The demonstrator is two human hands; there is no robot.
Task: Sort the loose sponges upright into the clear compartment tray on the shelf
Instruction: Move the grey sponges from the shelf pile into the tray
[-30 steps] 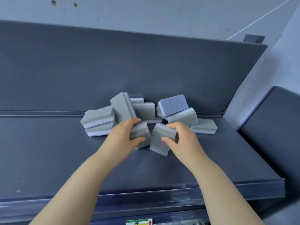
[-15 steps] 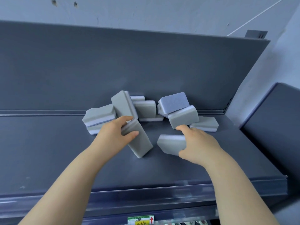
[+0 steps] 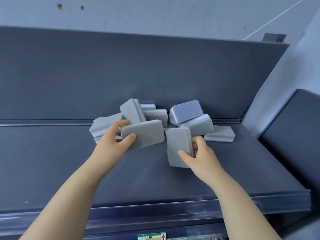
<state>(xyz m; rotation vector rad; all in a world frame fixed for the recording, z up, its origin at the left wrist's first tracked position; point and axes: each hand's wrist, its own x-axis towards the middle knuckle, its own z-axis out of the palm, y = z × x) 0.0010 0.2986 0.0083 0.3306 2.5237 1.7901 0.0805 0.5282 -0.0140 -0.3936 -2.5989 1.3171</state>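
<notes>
1. Your left hand (image 3: 115, 141) pinched a grey sponge (image 3: 143, 134) between thumb and fingers, its long side roughly level.
2. Behind it, the other sponges (image 3: 188, 111) lay jumbled on the dark shelf (image 3: 52, 161), against the back panel.
3. A second sponge (image 3: 178, 146) stood nearly on end, just beside the first and apart from it.
4. Your right hand (image 3: 199, 156) gripped that one, thumb on its broad face.

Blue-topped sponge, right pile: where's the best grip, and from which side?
Probably a grip across its two long edges, coming from above and in front. The blue-topped sponge lies topmost, blue face tilted up toward the camera, propped on a lower sponge, so nothing covers it. The right hand is nearest, but a held sponge fills it.
</notes>
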